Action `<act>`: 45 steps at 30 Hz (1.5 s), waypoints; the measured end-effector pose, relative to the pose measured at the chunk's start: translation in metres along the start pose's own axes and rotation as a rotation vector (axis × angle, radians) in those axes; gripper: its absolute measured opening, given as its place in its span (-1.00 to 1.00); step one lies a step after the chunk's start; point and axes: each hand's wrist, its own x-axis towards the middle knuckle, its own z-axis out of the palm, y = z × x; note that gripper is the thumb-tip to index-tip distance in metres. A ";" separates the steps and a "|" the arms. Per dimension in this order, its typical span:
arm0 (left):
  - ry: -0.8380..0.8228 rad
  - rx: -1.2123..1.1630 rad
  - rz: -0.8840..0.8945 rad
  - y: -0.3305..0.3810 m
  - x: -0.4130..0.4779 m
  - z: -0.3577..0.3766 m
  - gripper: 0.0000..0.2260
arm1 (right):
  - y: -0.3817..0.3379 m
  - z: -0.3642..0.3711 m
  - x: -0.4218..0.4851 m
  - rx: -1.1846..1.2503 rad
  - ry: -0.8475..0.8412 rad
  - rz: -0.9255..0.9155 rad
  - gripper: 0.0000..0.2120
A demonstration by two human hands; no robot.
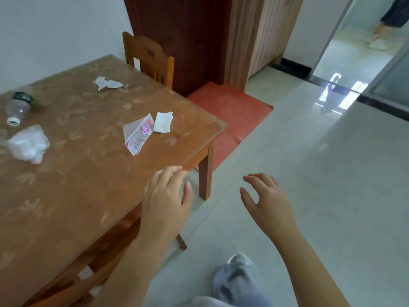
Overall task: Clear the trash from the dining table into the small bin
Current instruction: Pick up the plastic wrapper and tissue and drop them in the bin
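Trash lies scattered on the brown dining table point(73, 196). A pink and clear plastic wrapper point(137, 135) sits beside a folded white tissue point(163, 122) near the right edge. A crumpled white paper point(107, 83) lies at the far side. At the left are a crumpled clear plastic bag point(28, 144) and an empty plastic bottle point(18, 107) on its side. My left hand point(166, 200) hovers over the table's near right edge, fingers apart, holding nothing. My right hand point(265, 201) is over the floor, open and empty. No bin is in view.
A wooden chair point(150, 58) stands at the table's far end, another chair point(104, 258) is tucked under the near side. A dark wooden door point(183, 38) and red mat point(230, 116) lie beyond. Pale tiled floor spreads right. Another person's legs point(385, 25) show through the doorway.
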 end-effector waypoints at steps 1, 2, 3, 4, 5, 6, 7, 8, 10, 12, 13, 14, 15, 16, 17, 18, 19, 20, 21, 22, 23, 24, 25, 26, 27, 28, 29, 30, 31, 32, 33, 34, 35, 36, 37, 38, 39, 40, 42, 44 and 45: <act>0.014 0.010 -0.027 0.006 0.014 0.009 -0.71 | 0.012 -0.002 0.020 0.008 -0.014 -0.030 -0.81; 0.023 0.021 -0.056 0.010 0.025 0.016 -0.72 | 0.023 -0.004 0.039 0.013 -0.028 -0.054 -0.80; 0.031 0.034 -0.086 0.013 0.035 0.022 -0.73 | 0.032 -0.005 0.056 0.020 -0.046 -0.073 -0.80; 0.044 0.054 -0.110 0.015 0.043 0.027 -0.72 | 0.039 -0.005 0.073 0.029 -0.062 -0.094 -0.80; 0.065 0.077 -0.129 0.015 0.051 0.031 -0.72 | 0.045 -0.003 0.089 0.038 -0.075 -0.124 -0.80; 0.080 0.100 -0.150 0.014 0.058 0.035 -0.72 | 0.050 0.000 0.103 0.050 -0.096 -0.152 -0.79; 0.088 0.126 -0.174 0.011 0.062 0.039 -0.73 | 0.053 0.003 0.116 0.060 -0.122 -0.170 -0.80; 0.095 0.151 -0.199 0.008 0.066 0.042 -0.72 | 0.056 0.008 0.127 0.071 -0.153 -0.187 -0.81; 0.114 0.186 -0.239 0.000 0.075 0.048 -0.71 | 0.059 0.018 0.149 0.103 -0.202 -0.221 -0.82; 0.115 0.206 -0.282 -0.007 0.088 0.054 -0.70 | 0.058 0.028 0.170 0.129 -0.240 -0.255 -0.83; 0.123 0.210 -0.295 -0.011 0.096 0.058 -0.69 | 0.057 0.034 0.181 0.131 -0.257 -0.274 -0.82; 0.132 0.209 -0.304 -0.016 0.106 0.062 -0.69 | 0.056 0.040 0.193 0.125 -0.268 -0.294 -0.82; 0.139 0.205 -0.312 -0.022 0.115 0.066 -0.69 | 0.055 0.046 0.205 0.116 -0.285 -0.314 -0.82; 0.144 0.201 -0.322 -0.029 0.125 0.070 -0.69 | 0.052 0.052 0.218 0.107 -0.312 -0.335 -0.83; 0.153 0.202 -0.331 -0.037 0.135 0.074 -0.69 | 0.049 0.060 0.232 0.094 -0.340 -0.359 -0.84; 0.167 0.205 -0.342 -0.047 0.145 0.078 -0.69 | 0.045 0.069 0.246 0.080 -0.358 -0.388 -0.83; 0.180 0.205 -0.359 -0.058 0.155 0.082 -0.69 | 0.040 0.079 0.262 0.065 -0.374 -0.416 -0.80; 0.187 0.203 -0.382 -0.070 0.165 0.085 -0.68 | 0.034 0.090 0.276 0.053 -0.397 -0.440 -0.76; 0.199 0.203 -0.404 -0.081 0.172 0.086 -0.68 | 0.026 0.101 0.290 0.047 -0.424 -0.461 -0.74; 0.221 0.207 -0.425 -0.092 0.179 0.087 -0.69 | 0.017 0.111 0.303 0.043 -0.441 -0.485 -0.73; 0.246 0.215 -0.447 -0.104 0.185 0.089 -0.70 | 0.008 0.123 0.315 0.041 -0.452 -0.511 -0.73; 0.261 0.224 -0.478 -0.115 0.189 0.090 -0.71 | 0.000 0.135 0.326 0.038 -0.466 -0.534 -0.73; 0.269 0.234 -0.514 -0.126 0.193 0.091 -0.72 | -0.006 0.146 0.337 0.037 -0.481 -0.560 -0.73; 0.270 0.244 -0.553 -0.136 0.195 0.092 -0.73 | -0.012 0.158 0.346 0.034 -0.501 -0.583 -0.72; 0.269 0.253 -0.585 -0.147 0.197 0.093 -0.73 | -0.017 0.170 0.354 0.029 -0.522 -0.602 -0.71; 0.263 0.262 -0.615 -0.155 0.198 0.094 -0.73 | -0.021 0.181 0.361 0.027 -0.546 -0.612 -0.72; 0.255 0.273 -0.641 -0.163 0.198 0.097 -0.73 | -0.024 0.191 0.367 0.032 -0.576 -0.610 -0.72; 0.241 0.284 -0.667 -0.169 0.197 0.099 -0.74 | -0.027 0.200 0.371 0.046 -0.604 -0.604 -0.72; 0.232 0.300 -0.701 -0.177 0.195 0.102 -0.76 | -0.031 0.212 0.375 0.063 -0.633 -0.609 -0.72; 0.225 0.305 -0.730 -0.183 0.194 0.106 -0.79 | -0.034 0.221 0.377 0.073 -0.658 -0.612 -0.71; 0.217 0.299 -0.753 -0.186 0.192 0.109 -0.82 | -0.034 0.227 0.379 0.076 -0.673 -0.609 -0.71; 0.203 0.289 -0.798 -0.189 0.191 0.113 -0.79 | -0.036 0.236 0.381 0.082 -0.694 -0.610 -0.71; 0.193 0.285 -0.843 -0.193 0.189 0.117 -0.75 | -0.038 0.246 0.383 0.090 -0.714 -0.614 -0.71; 0.190 0.288 -0.880 -0.196 0.188 0.120 -0.72 | -0.040 0.255 0.385 0.095 -0.733 -0.616 -0.72; 0.192 0.300 -0.909 -0.197 0.187 0.122 -0.71 | -0.041 0.264 0.386 0.096 -0.752 -0.618 -0.71; 0.194 0.310 -0.938 -0.199 0.185 0.124 -0.71 | -0.043 0.272 0.388 0.091 -0.775 -0.620 -0.70; 0.203 0.319 -0.959 -0.201 0.184 0.125 -0.70 | -0.045 0.279 0.390 0.088 -0.795 -0.626 -0.69; 0.214 0.322 -0.975 -0.203 0.182 0.127 -0.70 | -0.045 0.286 0.392 0.088 -0.808 -0.633 -0.68; 0.233 0.312 -1.000 -0.204 0.179 0.129 -0.70 | -0.044 0.298 0.392 0.084 -0.832 -0.641 -0.68; 0.264 0.295 -1.004 -0.203 0.177 0.131 -0.71 | -0.044 0.306 0.392 0.055 -0.849 -0.655 -0.69; 0.284 0.286 -1.004 -0.202 0.176 0.131 -0.72 | -0.044 0.309 0.392 0.036 -0.846 -0.673 -0.69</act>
